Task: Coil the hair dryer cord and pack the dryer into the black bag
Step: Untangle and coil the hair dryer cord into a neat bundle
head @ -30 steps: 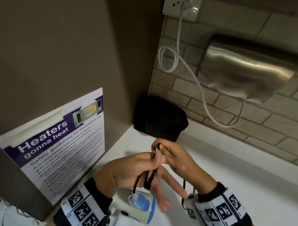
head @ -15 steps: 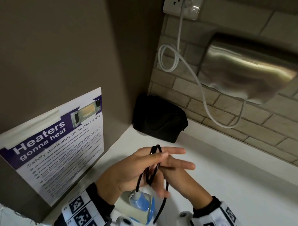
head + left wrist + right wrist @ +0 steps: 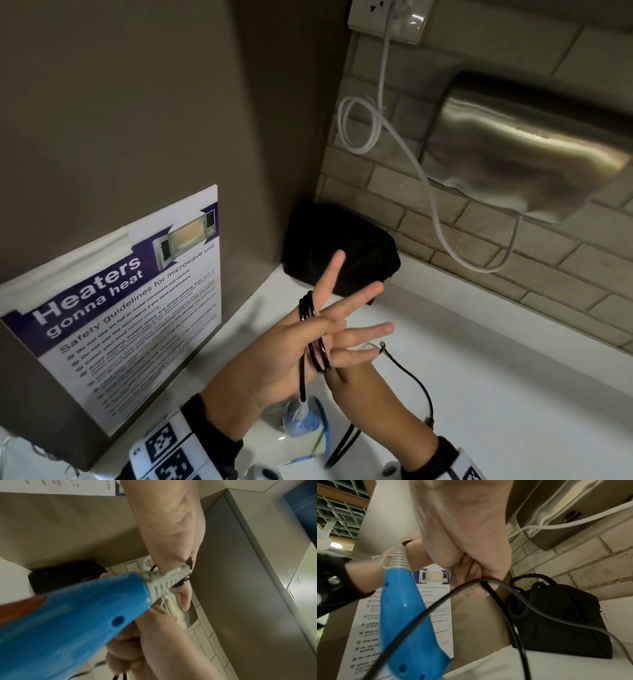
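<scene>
Head view has your left hand (image 3: 274, 356) splayed flat, fingers straight, acting as a spool: the black cord (image 3: 317, 346) loops round them. Your right hand (image 3: 356, 363) sits behind it; whether it pinches the slack, I can't tell. The hair dryer (image 3: 301, 421) dangles below, and the black bag (image 3: 339, 250) waits in the corner.

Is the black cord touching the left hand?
Touching. The head view shows the black cord looped around the left hand, its coils lying directly on the outstretched fingers.
</scene>
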A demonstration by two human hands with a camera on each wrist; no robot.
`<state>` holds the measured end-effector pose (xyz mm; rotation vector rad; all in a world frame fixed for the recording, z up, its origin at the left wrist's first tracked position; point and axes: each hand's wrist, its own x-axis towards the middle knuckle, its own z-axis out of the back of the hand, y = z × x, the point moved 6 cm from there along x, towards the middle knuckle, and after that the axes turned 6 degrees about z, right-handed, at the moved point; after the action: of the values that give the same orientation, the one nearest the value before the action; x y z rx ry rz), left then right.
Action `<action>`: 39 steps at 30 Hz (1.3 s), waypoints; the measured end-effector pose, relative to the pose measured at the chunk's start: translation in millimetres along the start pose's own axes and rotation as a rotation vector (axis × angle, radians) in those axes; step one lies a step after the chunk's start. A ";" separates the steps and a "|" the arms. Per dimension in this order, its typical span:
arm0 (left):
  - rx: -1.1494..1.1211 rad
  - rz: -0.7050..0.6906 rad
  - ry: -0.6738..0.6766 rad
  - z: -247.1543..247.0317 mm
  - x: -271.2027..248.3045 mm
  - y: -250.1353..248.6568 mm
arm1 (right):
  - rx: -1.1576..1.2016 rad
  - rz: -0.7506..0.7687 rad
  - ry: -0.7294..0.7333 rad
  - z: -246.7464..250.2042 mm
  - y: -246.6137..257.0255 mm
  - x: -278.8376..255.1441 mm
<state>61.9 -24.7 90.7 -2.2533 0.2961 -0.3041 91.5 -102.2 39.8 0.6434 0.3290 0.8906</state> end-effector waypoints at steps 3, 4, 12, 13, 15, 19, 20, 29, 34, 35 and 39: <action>0.008 -0.082 -0.125 14.6 -1.8 -12.7 | -0.107 0.038 -0.018 -4.7 -3.6 -0.6; 0.017 -0.118 -0.188 22.1 -3.9 -17.6 | -0.144 0.040 -0.014 -5.6 -4.9 -2.8; 0.109 -0.205 -0.413 53.7 -15.8 -30.2 | -0.327 0.023 0.067 13.0 5.2 -25.2; 0.120 -0.213 -0.418 55.0 -15.9 -30.6 | -0.353 0.020 0.083 12.7 9.8 -28.2; 0.141 -0.225 -0.416 56.8 -15.4 -30.5 | -0.369 0.035 0.117 7.7 18.8 -33.7; 0.208 -0.201 -0.433 54.8 -10.0 -24.0 | -0.364 0.090 0.093 6.4 32.9 -37.1; 0.224 -0.190 -0.454 55.6 -9.4 -21.7 | -0.443 0.087 0.091 10.9 34.0 -36.4; 0.296 0.043 -0.186 34.6 -3.9 0.3 | -0.581 0.231 -0.294 90.3 72.5 -21.7; 0.359 0.226 0.051 14.4 -9.4 11.3 | -0.638 0.260 -0.374 105.8 79.2 0.3; 0.365 0.256 0.097 11.2 -10.8 13.7 | -0.624 0.262 -0.376 105.3 77.5 5.6; 0.275 0.246 0.208 0.3 -14.9 9.8 | -0.355 0.245 -0.200 89.7 53.9 22.5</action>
<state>46.9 -26.1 81.2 -1.8943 0.5980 -0.4217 118.4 -93.5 143.0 0.4423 -0.0914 1.0775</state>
